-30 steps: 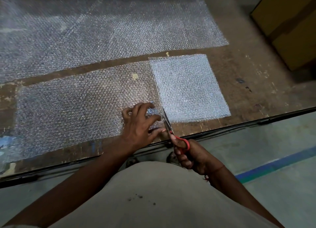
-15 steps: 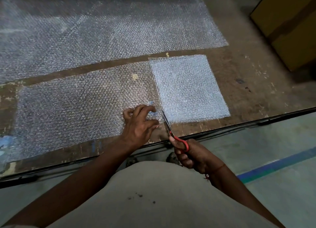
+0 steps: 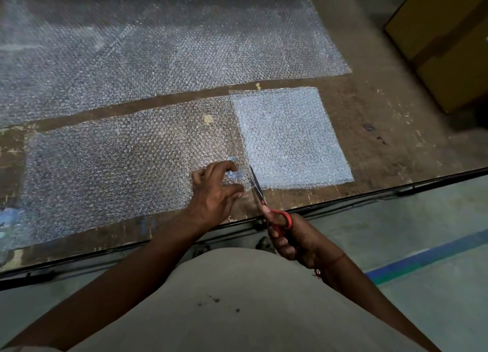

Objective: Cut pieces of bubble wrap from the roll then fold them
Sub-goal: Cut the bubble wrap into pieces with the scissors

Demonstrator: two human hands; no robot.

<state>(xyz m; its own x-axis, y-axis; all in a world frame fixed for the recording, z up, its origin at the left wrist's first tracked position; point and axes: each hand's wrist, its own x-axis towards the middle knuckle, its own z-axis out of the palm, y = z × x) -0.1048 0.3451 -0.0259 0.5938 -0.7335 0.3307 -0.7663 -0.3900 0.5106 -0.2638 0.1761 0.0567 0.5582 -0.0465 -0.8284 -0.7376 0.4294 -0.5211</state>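
Observation:
A strip of bubble wrap (image 3: 111, 166) lies flat along the near side of the worn wooden table (image 3: 396, 140). Its right end looks whiter and denser, a folded square (image 3: 287, 137). My left hand (image 3: 214, 193) sits on the strip just left of that square, fingers arched, fingertips and thumb pinching the wrap beside the cut line. My right hand (image 3: 293, 238) grips red-handled scissors (image 3: 266, 203) at the table's near edge. The blades point away from me into the wrap, between the strip and the square. A wider sheet of bubble wrap (image 3: 158, 53) covers the back of the table.
A brown cardboard box (image 3: 449, 42) stands off the table's far right corner. The table's dark metal edge (image 3: 396, 187) runs across in front of me. Below lies grey floor with a blue-green line (image 3: 427, 256). Small tape scraps (image 3: 208, 119) dot the table.
The scissors have worked a little farther into the wrap along the square's left edge. My left hand has crept slightly away from me, keeping beside the blades.

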